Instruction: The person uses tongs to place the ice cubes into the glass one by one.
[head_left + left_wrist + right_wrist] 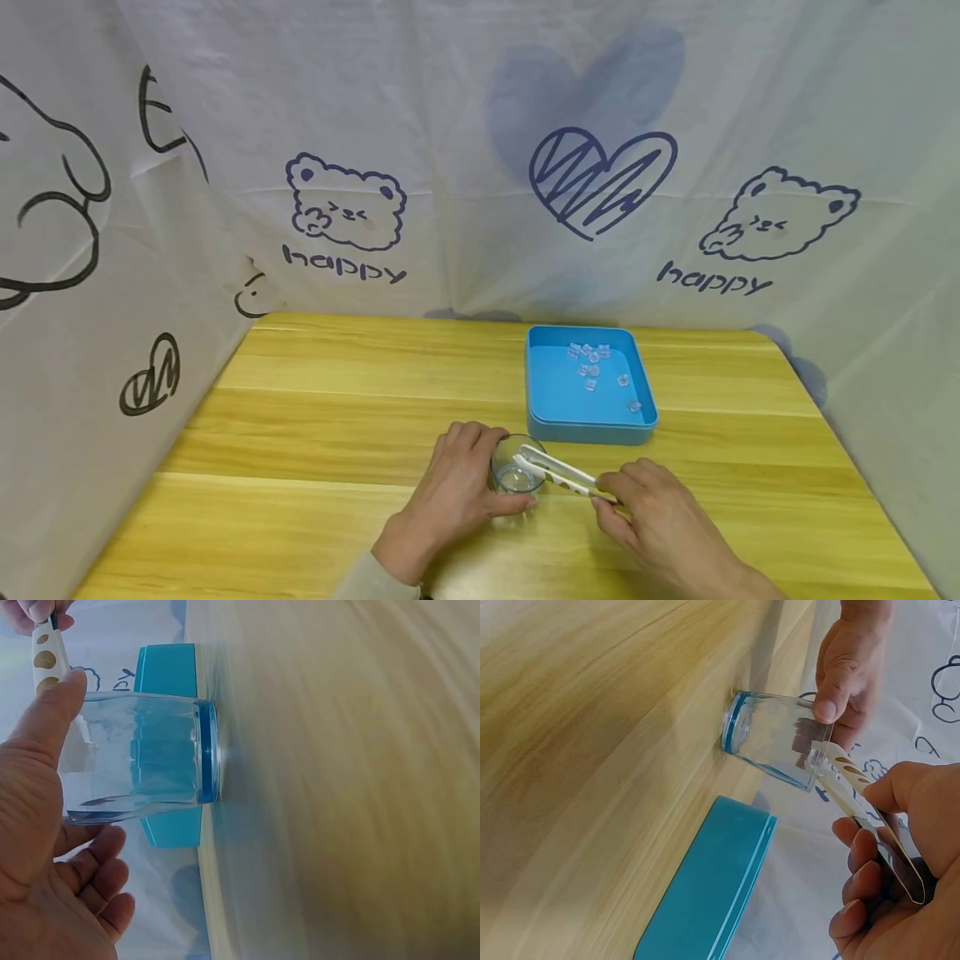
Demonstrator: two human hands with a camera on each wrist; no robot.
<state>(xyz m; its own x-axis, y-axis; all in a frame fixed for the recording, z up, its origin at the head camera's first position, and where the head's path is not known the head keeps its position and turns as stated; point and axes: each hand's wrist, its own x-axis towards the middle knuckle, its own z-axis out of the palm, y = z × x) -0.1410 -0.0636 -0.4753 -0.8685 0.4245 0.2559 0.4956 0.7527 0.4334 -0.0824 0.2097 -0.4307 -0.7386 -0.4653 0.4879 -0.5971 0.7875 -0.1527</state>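
A clear drinking glass stands upright on the table. My left hand holds it near the rim, the thumb on the near side and the fingers around the far side. In my right hand is a pair of small tongs, metal with white, brown-spotted tips, gripped between thumb and fingers. The tong tips reach in at the mouth of the glass, close together. A clear glint shows at the tips in the right wrist view; whether it is a small piece or the glass itself, I cannot tell.
Behind the glass, slightly right, sits a shallow blue tray with several small clear pieces scattered in it. The wooden table is enclosed by white cloth with drawn hearts and bears at the back and sides.
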